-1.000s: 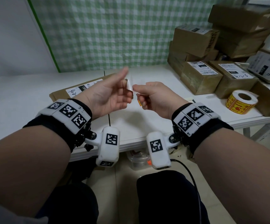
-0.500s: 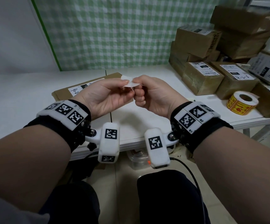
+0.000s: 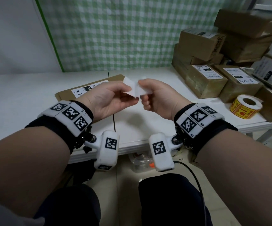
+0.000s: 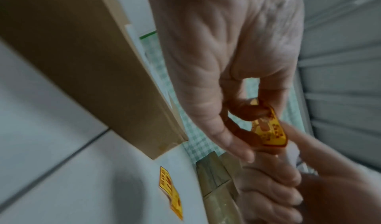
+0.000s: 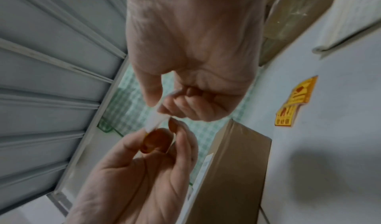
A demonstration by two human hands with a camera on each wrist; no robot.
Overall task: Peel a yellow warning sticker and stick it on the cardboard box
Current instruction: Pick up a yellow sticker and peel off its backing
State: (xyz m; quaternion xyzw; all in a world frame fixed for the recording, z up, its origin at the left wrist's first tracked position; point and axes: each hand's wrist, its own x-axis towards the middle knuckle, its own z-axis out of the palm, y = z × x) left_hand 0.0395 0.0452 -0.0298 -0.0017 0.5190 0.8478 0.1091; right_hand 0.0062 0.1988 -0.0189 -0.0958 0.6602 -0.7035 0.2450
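Observation:
I hold a small yellow warning sticker (image 4: 268, 129) in the air above the table, between both hands. My left hand (image 3: 128, 93) pinches the sticker between thumb and fingers. My right hand (image 3: 141, 88) pinches the white backing paper (image 5: 154, 120), which runs down to the sticker's edge. From the head view only the white undersides (image 3: 132, 88) show. The flat cardboard box (image 3: 76, 93), with a white label on top, lies on the table just behind my left hand.
A roll of yellow stickers (image 3: 246, 106) stands at the table's right end. Several labelled cardboard boxes (image 3: 205, 79) are stacked at the back right. Loose yellow stickers (image 5: 294, 102) lie on the white table (image 3: 18, 98). A checked green cloth hangs behind.
My left hand closed its fingers onto the piece that my right hand held. Both hands then drew slightly apart, and the white paper now spreads wider between them.

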